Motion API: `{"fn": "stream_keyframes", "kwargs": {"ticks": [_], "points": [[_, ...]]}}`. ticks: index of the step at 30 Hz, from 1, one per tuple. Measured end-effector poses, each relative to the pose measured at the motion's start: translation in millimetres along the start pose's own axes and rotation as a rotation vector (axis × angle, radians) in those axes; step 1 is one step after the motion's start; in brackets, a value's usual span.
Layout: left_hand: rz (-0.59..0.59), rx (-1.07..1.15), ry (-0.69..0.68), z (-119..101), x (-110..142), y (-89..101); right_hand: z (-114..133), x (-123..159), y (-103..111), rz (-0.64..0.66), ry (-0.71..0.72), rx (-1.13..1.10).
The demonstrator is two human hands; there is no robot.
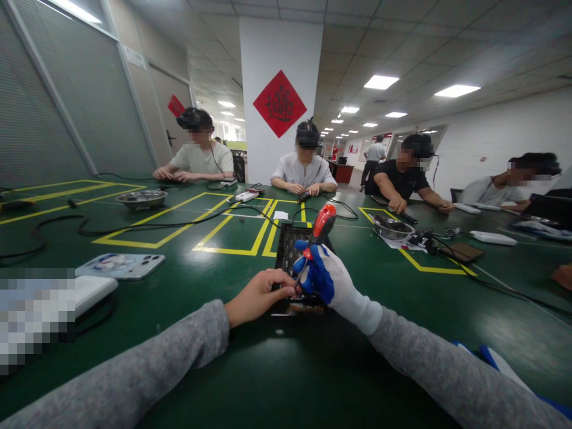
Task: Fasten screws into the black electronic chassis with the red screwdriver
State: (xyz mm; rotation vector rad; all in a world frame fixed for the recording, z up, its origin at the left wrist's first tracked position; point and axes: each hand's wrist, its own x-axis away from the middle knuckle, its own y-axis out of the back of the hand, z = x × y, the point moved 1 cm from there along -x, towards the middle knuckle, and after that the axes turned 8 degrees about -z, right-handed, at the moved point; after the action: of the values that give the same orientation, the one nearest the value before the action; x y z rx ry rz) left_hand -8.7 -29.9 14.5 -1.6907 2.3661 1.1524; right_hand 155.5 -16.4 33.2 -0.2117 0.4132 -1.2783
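A screwdriver (324,224) with a red and black handle is tilted in my right hand (329,275), which wears a white and blue glove. Its thin shaft points down to the left into an open black rectangular casing (286,245) lying on the table. Small parts show inside the casing, but my hands cover much of it. My bare left hand (261,295) is closed, thumb and fingers pinched together beside the shaft's lower end. Whatever those fingertips hold, and the screwdriver's tip, cannot be made out.
The green table (214,369) carries yellow tape outlines. A phone (120,266) and a white device (93,295) lie at left. Metal bowls (142,198) stand farther back, and black cables cross the surface. A spare glove (504,366) lies at right. Several people sit opposite.
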Motion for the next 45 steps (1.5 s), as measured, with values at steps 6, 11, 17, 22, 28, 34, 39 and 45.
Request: {"fn": "stream_keyframes", "kwargs": {"ticks": [6, 11, 17, 22, 28, 34, 39, 45], "points": [[-0.028, -0.008, 0.020, 2.5, 0.8, -1.2, 1.5, 0.9, -0.8, 0.002, 0.036, -0.008], [-0.020, -0.008, 0.012, 2.2, 0.9, -0.7, -0.9, 0.1, -1.5, -0.023, 0.025, 0.009], [-0.024, 0.004, -0.045, 0.4, 0.8, -0.2, -0.9, 0.2, -0.8, -0.036, 0.043, 0.012], [-0.319, -0.038, 0.031, 13.7, -3.0, 1.5, 15.3, -9.2, 5.3, -0.248, 0.183, -0.022], [-0.373, -0.145, 0.261, 44.3, -8.3, 0.9, 26.2, -26.2, 32.4, -0.491, 0.288, 0.229], [-0.323, -0.148, 0.253, 42.8, -7.5, 0.4, 22.2, -21.6, 45.6, -0.604, 0.328, 0.690], [-0.323, -0.148, 0.235, 41.8, -6.5, 0.2, 15.8, -22.6, 37.5, -0.420, 0.267, 0.557], [-0.315, -0.145, 0.235, 41.7, -6.0, -0.8, 5.1, -26.2, 30.6, -0.324, 0.101, 0.409]]}}
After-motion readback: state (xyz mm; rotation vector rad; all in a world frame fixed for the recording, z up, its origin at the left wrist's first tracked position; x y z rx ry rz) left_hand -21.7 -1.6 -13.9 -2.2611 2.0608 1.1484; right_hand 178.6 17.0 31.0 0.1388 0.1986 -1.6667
